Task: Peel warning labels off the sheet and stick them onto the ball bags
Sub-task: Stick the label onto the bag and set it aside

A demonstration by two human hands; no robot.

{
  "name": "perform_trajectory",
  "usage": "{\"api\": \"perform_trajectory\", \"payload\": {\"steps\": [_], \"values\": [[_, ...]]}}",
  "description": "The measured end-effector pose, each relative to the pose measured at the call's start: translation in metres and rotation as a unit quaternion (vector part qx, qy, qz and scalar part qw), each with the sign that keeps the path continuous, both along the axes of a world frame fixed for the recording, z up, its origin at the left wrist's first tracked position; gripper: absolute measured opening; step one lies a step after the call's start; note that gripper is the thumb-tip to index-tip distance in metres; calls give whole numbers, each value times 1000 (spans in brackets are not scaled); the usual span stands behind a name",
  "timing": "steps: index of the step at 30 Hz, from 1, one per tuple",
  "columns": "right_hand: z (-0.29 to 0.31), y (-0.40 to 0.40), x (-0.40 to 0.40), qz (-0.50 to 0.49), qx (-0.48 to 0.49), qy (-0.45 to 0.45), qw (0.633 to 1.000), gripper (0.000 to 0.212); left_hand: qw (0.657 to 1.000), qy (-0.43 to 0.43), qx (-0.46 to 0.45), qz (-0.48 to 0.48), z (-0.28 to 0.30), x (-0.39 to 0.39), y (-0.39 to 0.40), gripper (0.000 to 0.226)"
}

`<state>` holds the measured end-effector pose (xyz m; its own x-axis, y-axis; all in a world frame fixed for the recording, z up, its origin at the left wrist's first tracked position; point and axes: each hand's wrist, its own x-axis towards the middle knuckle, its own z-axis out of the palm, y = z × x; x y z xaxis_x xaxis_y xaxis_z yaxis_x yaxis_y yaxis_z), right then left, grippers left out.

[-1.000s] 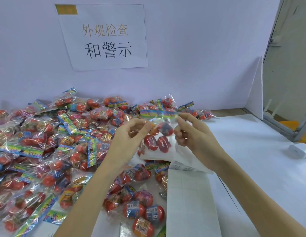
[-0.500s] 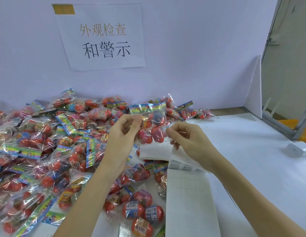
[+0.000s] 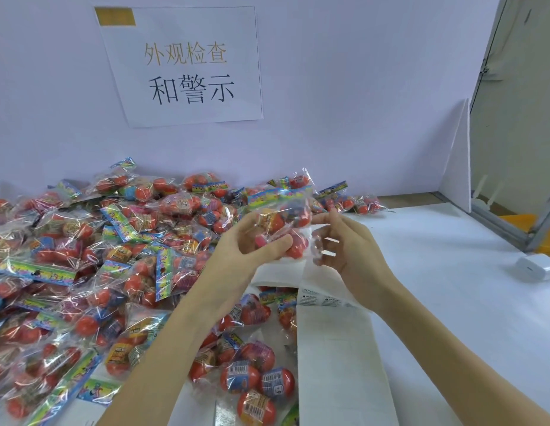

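I see a white table (image 3: 436, 272) set against a pale lilac wall (image 3: 344, 87), where a paper sign (image 3: 184, 66) with Chinese characters hangs. A white foam board (image 3: 458, 161) stands at the right end of the wall, with a metal frame (image 3: 513, 229) beyond it. A small white box (image 3: 536, 267) sits on the table near the right edge. The left half of the table is buried under a pile (image 3: 83, 265) of clear ball bags, red balls showing through. The label sheet (image 3: 338, 358) runs from the near edge away from me, its far end curling up under my hands; a row of printed labels (image 3: 326, 299) shows across it.

My left hand (image 3: 237, 253) is raised over the pile, palm turned toward me, thumb and fingers curled round a bag (image 3: 283, 222) held above the sheet's curl. My right hand (image 3: 350, 250) is just beside it, fingers (image 3: 324, 218) loosely spread and touching the bag's right side. I cannot tell whether a label sits between those fingertips.
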<state>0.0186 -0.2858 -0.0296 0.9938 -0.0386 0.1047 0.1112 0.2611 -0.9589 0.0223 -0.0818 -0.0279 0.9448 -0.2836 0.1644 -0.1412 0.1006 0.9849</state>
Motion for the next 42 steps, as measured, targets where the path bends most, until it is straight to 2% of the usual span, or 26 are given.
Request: {"api": "perform_trajectory", "payload": {"steps": [1, 2, 5, 7, 13, 19, 23, 25, 27, 30, 33, 35, 38, 40, 42], "values": [[2, -2, 1, -2, 30, 15, 999, 41, 998, -19, 27, -56, 3, -4, 3, 77], [3, -4, 2, -3, 51, 29, 998, 44, 988, -56, 80, -122, 4, -7, 6, 67], [8, -7, 4, -12, 81, 60, 995, 48, 922, -136, 273, -238, 8, -15, 3, 46], [9, -7, 5, -18, 87, 54, 995, 48, 909, -159, 310, -230, 8, -17, -3, 42], [7, -8, 6, -22, 74, 2, 997, 57, 913, -180, 323, -175, 7, -13, 0, 37], [0, -12, 9, -43, 12, -76, 996, 64, 928, -162, 292, -166, 3, -5, 5, 29], [0, -21, 13, -60, -63, -99, 991, 48, 954, -111, 261, -102, 0, 4, 15, 37], [2, -28, 13, -39, -151, -110, 982, 30, 977, -54, 193, -76, -2, 9, 19, 34], [6, -34, 10, 14, -281, -121, 952, 18, 989, -2, 142, -50, -6, 15, 24, 35], [9, -39, 5, 117, -405, -111, 900, 17, 991, 33, 121, -50, -12, 22, 28, 60], [10, -36, 3, 134, -407, -99, 898, 28, 993, 52, 89, -62, -12, 23, 29, 60], [9, -36, 2, 146, -412, -102, 894, 28, 992, 63, 84, -70, -11, 22, 29, 47], [2, -39, 4, 171, -459, -114, 865, 28, 992, 69, 90, -60, -11, 21, 29, 44], [-1, -38, 6, 138, -485, -142, 852, 20, 993, 68, 75, -60, -9, 20, 28, 42], [-2, -35, 7, 100, -477, -166, 857, 13, 997, 54, 37, -36, -8, 19, 25, 54]]}}
